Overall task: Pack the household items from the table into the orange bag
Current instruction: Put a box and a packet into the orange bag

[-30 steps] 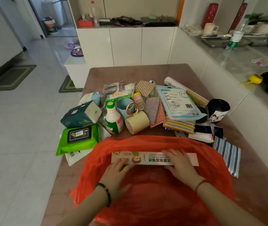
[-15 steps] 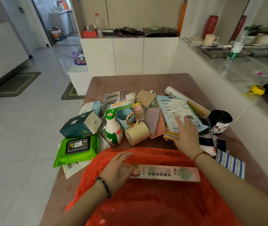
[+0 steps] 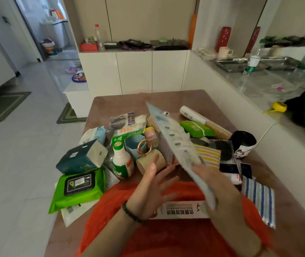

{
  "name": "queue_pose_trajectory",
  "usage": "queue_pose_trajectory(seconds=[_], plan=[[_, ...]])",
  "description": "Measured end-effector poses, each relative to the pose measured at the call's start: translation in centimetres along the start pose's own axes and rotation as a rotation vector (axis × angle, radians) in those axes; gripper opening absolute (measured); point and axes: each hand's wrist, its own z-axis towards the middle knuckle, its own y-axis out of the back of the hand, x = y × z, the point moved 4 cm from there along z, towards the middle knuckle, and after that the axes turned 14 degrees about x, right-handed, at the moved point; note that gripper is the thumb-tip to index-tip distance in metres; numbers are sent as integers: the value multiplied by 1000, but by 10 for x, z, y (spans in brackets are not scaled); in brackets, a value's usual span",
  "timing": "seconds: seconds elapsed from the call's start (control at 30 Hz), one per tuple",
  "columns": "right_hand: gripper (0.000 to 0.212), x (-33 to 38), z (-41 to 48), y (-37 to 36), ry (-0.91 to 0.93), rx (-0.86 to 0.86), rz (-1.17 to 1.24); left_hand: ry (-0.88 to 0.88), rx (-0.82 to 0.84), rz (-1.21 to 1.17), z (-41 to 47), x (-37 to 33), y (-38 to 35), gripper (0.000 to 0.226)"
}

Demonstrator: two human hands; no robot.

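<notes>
Brown table (image 3: 111,101), white cabinets behind. Nearest: orange bag (image 3: 166,242), long white box (image 3: 181,210) resting on it. Above: left hand (image 3: 148,190), fingers spread, holding nothing; right hand (image 3: 220,190), blurred, gripping a tilted pale blue packet (image 3: 174,140). Beyond: tape roll (image 3: 142,165), green wipes pack (image 3: 77,188).

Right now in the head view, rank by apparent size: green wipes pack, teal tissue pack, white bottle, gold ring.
1. green wipes pack, though it lies nearest the camera, so its lead over the next is only apparent
2. teal tissue pack
3. white bottle
4. gold ring, clearly the smallest
</notes>
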Motion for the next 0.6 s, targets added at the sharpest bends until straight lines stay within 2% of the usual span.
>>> queue_pose_trajectory(seconds=[0.03, 0.07, 0.1, 0.13, 0.2, 0.23, 0.27, 0.37, 0.4, 0.47, 0.5, 0.53, 0.6], plan=[[32, 16, -15, -5, 98, 65, -79, 5, -4, -78, 1, -1, -4, 80], [40, 28, -26, -11, 187, 147, -149, 11, -22, -123, 2, 1, -5, 64], [49, 34, -36, -19, 231, 292, -194, 12, -64, -154, 1, 5, -5, 47], [47, 36, -44, -26, 249, 439, -228, -2, -147, -144, -1, 12, 1, 37], [18, 36, -55, -32, 176, 670, -305, -41, -322, -87, -11, 29, 16, 28], [30, 31, -59, -32, 90, 762, -212, -58, -343, -72, -20, 36, 19, 24], [41, 24, -63, -31, -46, 784, -9, -75, -339, -74, -28, 42, 22, 22], [63, -7, -61, -21, -470, 408, 444, -108, -256, -101, -45, 62, 20, 25], [68, -15, -57, -24, -575, 412, 601, -96, -222, -63, -49, 67, 14, 26], [44, -19, -48, -36, -590, 579, 805, -61, -209, 110, -60, 80, 9, 29], [32, -21, -45, -41, -554, 619, 791, -46, -195, 267, -67, 85, 10, 27], [30, -24, -42, -43, -528, 600, 735, -39, -175, 494, -77, 87, 13, 26], [29, -28, -38, -41, -476, 471, 636, 72, -38, 1079, -99, 92, 24, 33]])
